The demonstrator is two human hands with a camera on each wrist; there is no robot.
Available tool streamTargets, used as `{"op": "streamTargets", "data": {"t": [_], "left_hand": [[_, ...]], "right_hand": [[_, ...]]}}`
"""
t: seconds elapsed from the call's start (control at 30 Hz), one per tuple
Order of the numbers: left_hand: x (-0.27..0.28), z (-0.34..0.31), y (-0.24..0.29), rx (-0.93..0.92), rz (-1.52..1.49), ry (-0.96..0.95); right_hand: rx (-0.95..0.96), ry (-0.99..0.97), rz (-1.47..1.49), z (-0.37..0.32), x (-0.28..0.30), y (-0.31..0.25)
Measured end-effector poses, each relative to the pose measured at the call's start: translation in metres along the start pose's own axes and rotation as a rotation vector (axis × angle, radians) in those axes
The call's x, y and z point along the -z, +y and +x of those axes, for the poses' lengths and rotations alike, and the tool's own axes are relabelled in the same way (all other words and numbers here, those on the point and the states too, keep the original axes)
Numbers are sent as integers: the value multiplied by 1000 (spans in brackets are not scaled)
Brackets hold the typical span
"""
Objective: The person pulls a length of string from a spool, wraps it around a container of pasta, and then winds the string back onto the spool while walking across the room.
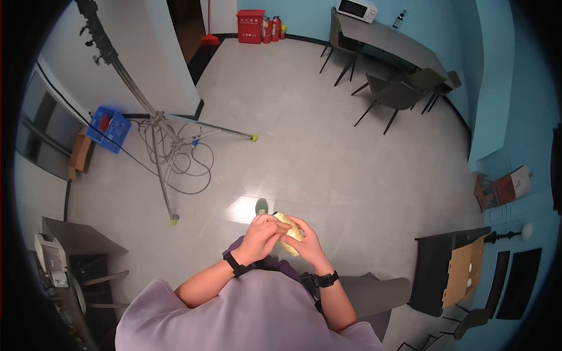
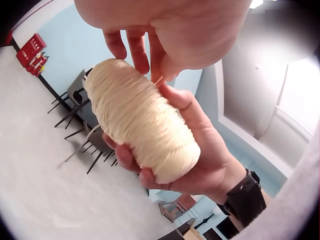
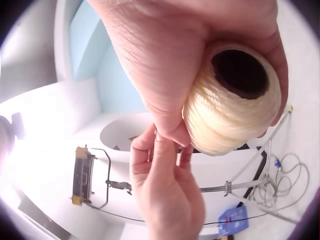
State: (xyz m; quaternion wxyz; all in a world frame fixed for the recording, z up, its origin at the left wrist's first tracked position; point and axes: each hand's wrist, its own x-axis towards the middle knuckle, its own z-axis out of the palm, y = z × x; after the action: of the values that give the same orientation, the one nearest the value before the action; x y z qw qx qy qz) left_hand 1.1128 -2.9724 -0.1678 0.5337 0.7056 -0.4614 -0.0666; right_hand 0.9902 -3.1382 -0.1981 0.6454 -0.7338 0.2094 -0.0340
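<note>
A spool of cream-coloured string [image 1: 287, 234] [image 2: 142, 120] [image 3: 230, 120] is in front of the person's body. The right hand [image 1: 305, 244] [image 2: 205, 145] [image 3: 170, 55] grips it, fingers wrapped round its side. The spool's dark hollow core faces the right wrist view. At the spool's side, the left hand [image 1: 257, 238] [image 2: 175, 30] [image 3: 172, 195] pinches a short bit of string [image 2: 159, 80] between thumb and finger, close to the right thumb. Its other fingers hang loosely bent. In the right wrist view the pinched string is hidden.
A tripod stand [image 1: 157, 120] with cables and a blue crate [image 1: 108, 130] stands at the left. Chairs and a long table [image 1: 392, 40] are at the back right. A black cabinet [image 1: 427, 275] stands at the right, and a grey chair [image 1: 374, 292] is beside the person.
</note>
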Motion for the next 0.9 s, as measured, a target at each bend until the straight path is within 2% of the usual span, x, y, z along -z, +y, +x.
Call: {"op": "streamTargets", "data": {"t": [0.07, 0.17, 0.23, 0.33, 0.47, 0.53, 0.6, 0.7, 0.77, 0.87, 0.9], "left_hand": [[-2, 34, -27, 28, 21, 20], [5, 95, -64, 144, 19, 107], [17, 144, -86, 142, -10, 65], [26, 213, -118, 103, -68, 41], [44, 296, -161, 38, -15, -32], [44, 335, -169, -80, 28, -44], [38, 360, -192, -41, 43, -49], [16, 411, -226, 230, -132, 59], [6, 457, -252, 259, -162, 60], [1, 519, -292, 328, -284, 52], [1, 543, -305, 429, -430, 53]], "right_hand": [[-184, -86, 370, 49, 11, -9], [-282, -125, 462, 118, 32, -26], [-337, -119, 487, 160, 48, -40], [-282, -141, 547, 226, 67, -57], [-289, -73, 673, 297, 84, -71], [-294, -67, 708, 335, 93, -71], [-251, -15, 739, 370, 103, -68], [-189, 47, 638, 431, 123, -76], [-116, 106, 577, 479, 142, -80], [-16, 71, 511, 553, 178, -89], [49, 54, 499, 581, 191, -91]]}}
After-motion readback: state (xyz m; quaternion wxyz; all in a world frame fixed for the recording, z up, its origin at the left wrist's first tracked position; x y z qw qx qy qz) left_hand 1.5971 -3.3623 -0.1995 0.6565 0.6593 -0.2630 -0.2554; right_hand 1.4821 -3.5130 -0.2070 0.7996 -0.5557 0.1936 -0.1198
